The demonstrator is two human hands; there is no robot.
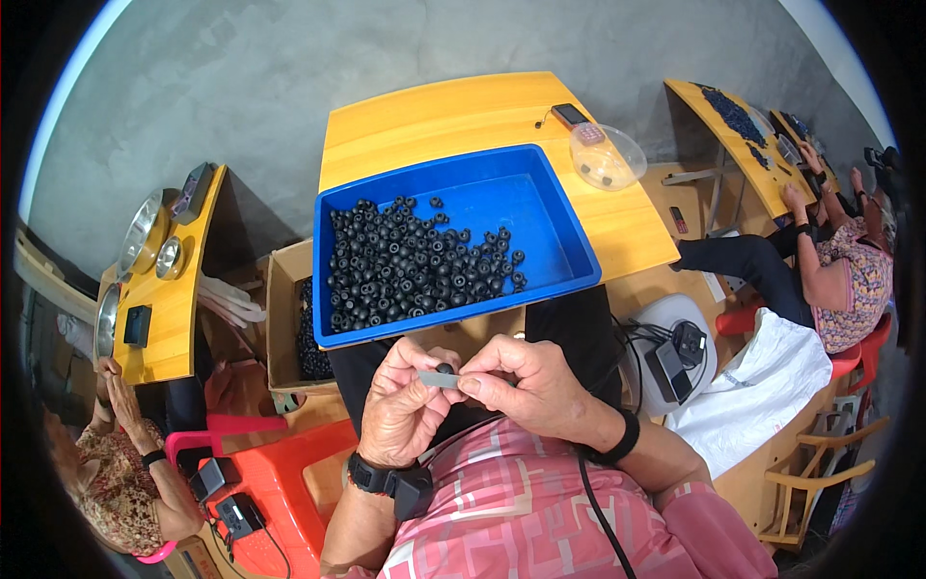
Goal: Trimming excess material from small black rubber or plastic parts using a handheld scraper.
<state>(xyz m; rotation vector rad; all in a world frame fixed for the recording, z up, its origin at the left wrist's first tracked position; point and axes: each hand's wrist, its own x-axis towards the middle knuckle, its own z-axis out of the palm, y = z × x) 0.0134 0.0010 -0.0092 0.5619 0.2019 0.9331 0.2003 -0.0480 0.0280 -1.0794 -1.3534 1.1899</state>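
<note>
In front of my chest my two hands meet just off the near edge of a blue tray (564, 207). My left hand (397, 410) pinches a small black round part (445, 368), mostly hidden by the fingers. Between thumb and fingers my right hand (535, 386) grips a flat grey strip-like tool (437, 379), whose end lies against the black part and the left fingertips. Many similar black round parts with holes (415, 261) are heaped in the tray, mainly at its left and front.
The tray rests on a yellow wooden table (434, 111) with a clear plastic bowl (617, 159) and a small black device (569, 116). A cardboard box (289, 280) of black parts stands left, beside a red stool (280, 492). People work at tables on both sides.
</note>
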